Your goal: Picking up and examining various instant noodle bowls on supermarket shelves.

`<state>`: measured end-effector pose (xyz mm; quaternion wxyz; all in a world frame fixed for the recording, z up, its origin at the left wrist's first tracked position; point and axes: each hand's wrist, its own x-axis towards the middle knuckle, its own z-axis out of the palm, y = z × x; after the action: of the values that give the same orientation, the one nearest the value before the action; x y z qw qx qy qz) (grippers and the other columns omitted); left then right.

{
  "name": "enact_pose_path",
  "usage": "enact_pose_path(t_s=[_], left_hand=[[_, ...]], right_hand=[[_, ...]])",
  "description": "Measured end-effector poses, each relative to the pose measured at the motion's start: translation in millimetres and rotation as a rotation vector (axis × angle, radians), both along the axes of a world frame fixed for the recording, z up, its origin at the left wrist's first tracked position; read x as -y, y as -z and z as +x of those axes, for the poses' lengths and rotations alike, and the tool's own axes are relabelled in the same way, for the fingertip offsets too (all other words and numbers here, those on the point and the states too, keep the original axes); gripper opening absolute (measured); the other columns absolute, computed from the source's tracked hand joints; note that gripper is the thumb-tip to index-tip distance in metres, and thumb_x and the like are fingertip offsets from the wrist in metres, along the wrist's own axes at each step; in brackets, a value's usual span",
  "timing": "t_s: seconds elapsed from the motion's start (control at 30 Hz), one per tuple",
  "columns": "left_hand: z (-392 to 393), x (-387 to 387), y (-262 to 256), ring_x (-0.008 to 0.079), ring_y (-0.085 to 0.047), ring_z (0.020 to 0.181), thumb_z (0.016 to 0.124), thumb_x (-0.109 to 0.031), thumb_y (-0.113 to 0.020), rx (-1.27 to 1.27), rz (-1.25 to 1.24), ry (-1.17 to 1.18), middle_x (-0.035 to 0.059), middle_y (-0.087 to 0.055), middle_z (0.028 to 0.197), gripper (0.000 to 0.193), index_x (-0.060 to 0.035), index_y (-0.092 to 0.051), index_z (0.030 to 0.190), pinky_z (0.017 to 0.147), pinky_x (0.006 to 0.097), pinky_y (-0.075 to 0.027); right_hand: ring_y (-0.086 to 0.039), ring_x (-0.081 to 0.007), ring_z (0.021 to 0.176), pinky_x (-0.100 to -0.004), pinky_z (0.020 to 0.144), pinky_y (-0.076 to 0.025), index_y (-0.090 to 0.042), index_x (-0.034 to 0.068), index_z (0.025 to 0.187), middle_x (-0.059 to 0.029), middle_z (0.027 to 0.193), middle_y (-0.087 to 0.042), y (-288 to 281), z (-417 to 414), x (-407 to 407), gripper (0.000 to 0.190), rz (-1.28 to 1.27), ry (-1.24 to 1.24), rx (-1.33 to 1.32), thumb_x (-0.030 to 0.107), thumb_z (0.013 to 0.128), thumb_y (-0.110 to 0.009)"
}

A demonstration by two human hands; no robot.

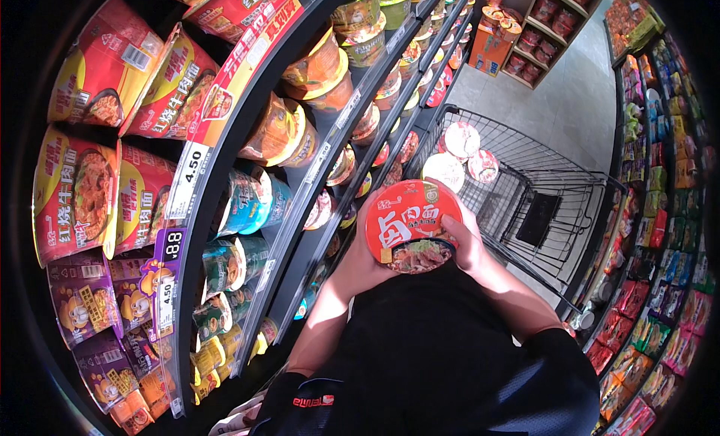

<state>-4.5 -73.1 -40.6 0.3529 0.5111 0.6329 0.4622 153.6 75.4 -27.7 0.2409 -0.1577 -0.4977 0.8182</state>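
Observation:
Between both hands, in front of my chest, is a red-lidded instant noodle bowl (413,225), its printed lid turned up towards me. My left hand (360,261) cups the bowl from the left and below. Around its right side wraps my right hand (469,236), with the thumb on the lid's edge. Just beyond the bowl stands a wire shopping cart (540,149). Several round noodle bowls lie in its far left part, among them one with a white lid (444,171) and one with a pink and white lid (484,166).
Shelves (315,171) of cup and bowl noodles curve along the left, with price tags on their edges. Packaged goods fill the shelving (658,228) on the right. At the aisle's far end are an orange carton (490,48) and a wooden rack (543,34) on grey tiles.

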Motion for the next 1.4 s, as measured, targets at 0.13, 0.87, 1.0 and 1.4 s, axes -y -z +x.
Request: enact_pose_path(t_s=[0.13, 0.87, 1.0, 1.4], left_hand=[[1.2, 2.1, 2.6, 0.0291, -0.029, 0.139, 0.063, -0.024, -0.089, 0.041, -0.031, -0.013, 0.0157, -0.022, 0.149, 0.11, -0.0042, -0.019, 0.146, 0.113, 0.0393, -0.027], [-10.1, -0.4, -6.0, 0.0354, -0.024, 0.141, 0.059, -0.029, -0.09, -0.109, 0.144, -0.079, 0.0211, -0.026, 0.151, 0.113, -0.0005, -0.023, 0.146, 0.115, 0.045, -0.02], [-10.0, 4.4, -2.6, 0.0279, -0.037, 0.134, 0.054, -0.026, -0.093, 0.005, 0.229, -0.088, 0.0177, -0.037, 0.144, 0.115, 0.0002, -0.025, 0.144, 0.111, 0.0433, -0.03], [11.9, 12.8, -13.0, 0.032, -0.044, 0.129, 0.08, -0.081, -0.037, 1.144, 0.173, -0.305, 0.015, -0.041, 0.144, 0.097, -0.0098, -0.029, 0.146, 0.105, 0.0524, -0.038]], right_hand=[[-0.043, -0.0231, 0.129, -0.0351, 0.109, -0.03, -0.032, -0.005, 0.142, -0.0168, 0.139, -0.045, -0.3, -0.1, 0.2, 0.062, -0.016, 0.0, -0.016, 0.023, 0.089, -0.048], [-0.04, -0.0227, 0.131, -0.036, 0.11, -0.027, -0.032, -0.004, 0.142, -0.0158, 0.141, -0.043, -1.1, -3.3, 11.4, 0.061, -0.092, -0.028, -0.017, 0.022, 0.091, -0.052], [-0.041, -0.0216, 0.13, -0.0355, 0.109, -0.028, -0.029, -0.004, 0.144, -0.0152, 0.14, -0.044, -1.5, -1.2, 9.1, 0.059, -0.119, -0.101, -0.028, 0.031, 0.097, -0.039], [-0.039, -0.028, 0.131, -0.0414, 0.108, -0.029, -0.023, -0.008, 0.146, -0.021, 0.145, -0.036, -8.9, -6.8, 24.2, 0.083, 0.292, -0.06, -0.089, 0.058, 0.095, -0.025]])
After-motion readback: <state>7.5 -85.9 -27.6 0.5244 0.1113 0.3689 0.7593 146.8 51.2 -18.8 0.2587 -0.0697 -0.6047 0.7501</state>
